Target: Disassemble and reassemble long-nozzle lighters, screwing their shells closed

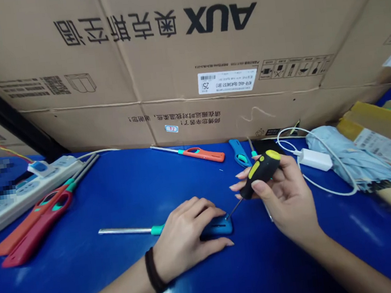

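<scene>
With fingers wrapped over its handle, my left hand holds a blue long-necked lighter down on the blue table; its silver tube points left. A black-and-yellow screwdriver is gripped in my right hand, tilted, its thin tip meeting the lighter near the handle's right end. Whether the tip sits in a screw is too small to see. Beyond my hands lie an orange lighter and another blue lighter, the latter partly hidden near my right hand.
To the left, orange and red lighters lie beside a white power strip. A white charger with its looped cable, a folded light-blue umbrella and a yellow-taped box are on the right. A large cardboard carton walls off the back.
</scene>
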`<control>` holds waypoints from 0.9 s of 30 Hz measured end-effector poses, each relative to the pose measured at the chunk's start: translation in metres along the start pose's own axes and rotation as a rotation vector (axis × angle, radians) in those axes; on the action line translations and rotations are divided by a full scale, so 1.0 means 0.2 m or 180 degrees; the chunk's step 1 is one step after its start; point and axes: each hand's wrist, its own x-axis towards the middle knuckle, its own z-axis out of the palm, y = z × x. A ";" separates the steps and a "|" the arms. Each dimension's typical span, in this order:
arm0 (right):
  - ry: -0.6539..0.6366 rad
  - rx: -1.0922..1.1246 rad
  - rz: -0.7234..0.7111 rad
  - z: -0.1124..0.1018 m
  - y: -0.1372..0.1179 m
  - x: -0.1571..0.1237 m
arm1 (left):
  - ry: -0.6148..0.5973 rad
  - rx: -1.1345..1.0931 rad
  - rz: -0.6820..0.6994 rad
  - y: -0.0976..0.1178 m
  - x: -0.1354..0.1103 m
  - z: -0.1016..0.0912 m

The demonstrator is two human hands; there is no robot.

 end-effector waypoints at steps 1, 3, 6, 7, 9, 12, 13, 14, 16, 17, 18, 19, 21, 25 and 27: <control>-0.0001 -0.0020 -0.0034 0.00 0.00 0.00 | 0.0028 -0.0029 0.0012 0.00 -0.01 0.00; -0.0004 -0.0050 -0.0108 0.00 -0.01 -0.01 | 0.0067 -0.0078 0.0018 -0.01 -0.02 0.00; -0.0010 -0.0104 -0.0156 0.00 -0.02 -0.01 | 0.0059 -0.0085 -0.0004 -0.01 -0.03 0.00; -0.0018 -0.0110 -0.0152 0.00 -0.02 -0.01 | 0.0047 -0.0065 0.0002 -0.01 -0.03 0.01; -0.0067 -0.0105 -0.0126 0.00 -0.02 -0.02 | 0.0043 -0.0009 0.0027 -0.01 -0.03 0.01; -0.0173 -0.0152 -0.0093 0.00 -0.02 -0.02 | 0.0066 0.0061 0.0064 -0.01 -0.03 0.01; -0.0201 -0.0188 -0.0091 0.00 -0.02 -0.02 | 0.0072 0.0082 0.0070 -0.01 -0.03 0.01; -0.0229 -0.0223 -0.0097 0.00 -0.02 -0.03 | 0.0081 0.0101 0.0081 -0.01 -0.03 0.01; -0.0268 -0.0263 -0.0117 0.00 -0.02 -0.03 | 0.0102 0.0128 0.0100 -0.01 -0.02 0.01; -0.0274 -0.0274 -0.0123 0.00 -0.01 -0.03 | 0.0111 0.0136 0.0109 -0.01 -0.02 0.01; -0.0274 -0.0284 -0.0120 0.00 -0.01 -0.03 | 0.0120 0.0139 0.0116 -0.01 -0.02 0.01; -0.0270 -0.0294 -0.0113 0.00 -0.01 -0.02 | 0.0126 0.0146 0.0121 -0.01 -0.02 0.01; -0.0265 -0.0323 -0.0102 0.00 -0.02 -0.02 | 0.0120 0.0163 0.0127 -0.01 -0.02 0.02; -0.0266 -0.0374 -0.0066 -0.01 -0.02 -0.01 | 0.0093 0.0199 0.0129 -0.01 -0.03 0.02; -0.0296 -0.0373 -0.0053 -0.01 -0.02 0.00 | 0.0092 0.0203 0.0128 -0.02 -0.03 0.02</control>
